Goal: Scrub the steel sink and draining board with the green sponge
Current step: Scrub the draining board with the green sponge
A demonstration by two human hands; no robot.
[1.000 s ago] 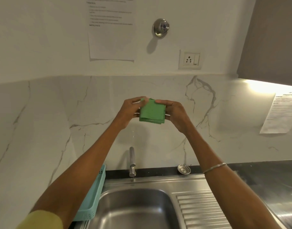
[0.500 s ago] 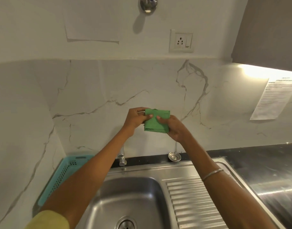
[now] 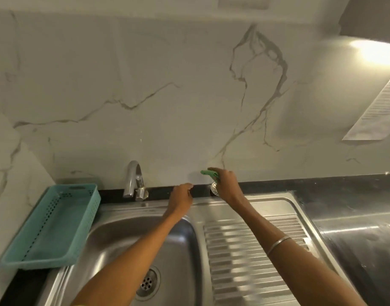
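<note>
Having released the green sponge (image 3: 208, 173), the left hand (image 3: 181, 196) hung with relaxed, empty fingers while the right hand (image 3: 227, 184) gripped it at twelve o'clock above the draining board (image 3: 255, 250), with scrubbing of the sink (image 3: 123, 239) judged imminent.

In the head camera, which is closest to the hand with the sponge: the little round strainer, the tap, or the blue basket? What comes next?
From the right hand:
1. Round strainer, right beside it at the back ledge.
2. Tap, farther left, behind the basin.
3. Blue basket, far left on the counter.
</note>
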